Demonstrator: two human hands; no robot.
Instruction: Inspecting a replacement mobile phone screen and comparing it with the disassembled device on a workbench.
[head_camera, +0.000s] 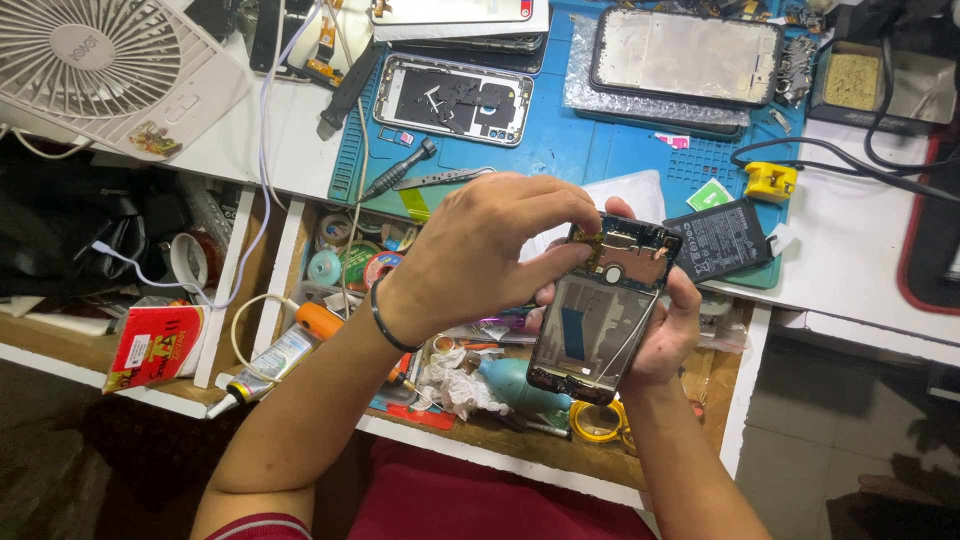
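Note:
An opened phone (600, 325) with its back off shows a bare metal frame and a circuit board at its top end. My right hand (672, 335) cradles it from below and from the right, above the open drawer. My left hand (480, 245), with a black band on its wrist, reaches over from the left. Its fingertips are pinched on the phone's top left corner, at the board. Whether a small part sits between those fingertips is hidden.
A blue work mat (600, 150) carries a black battery (722, 240), a second open phone (452, 100), a screen frame (685, 55), a screwdriver (400, 172) and tweezers (450, 177). A white fan (100, 70) stands far left. The drawer holds tape rolls (350, 262), a glue tube (265, 365) and a teal blower (520, 385).

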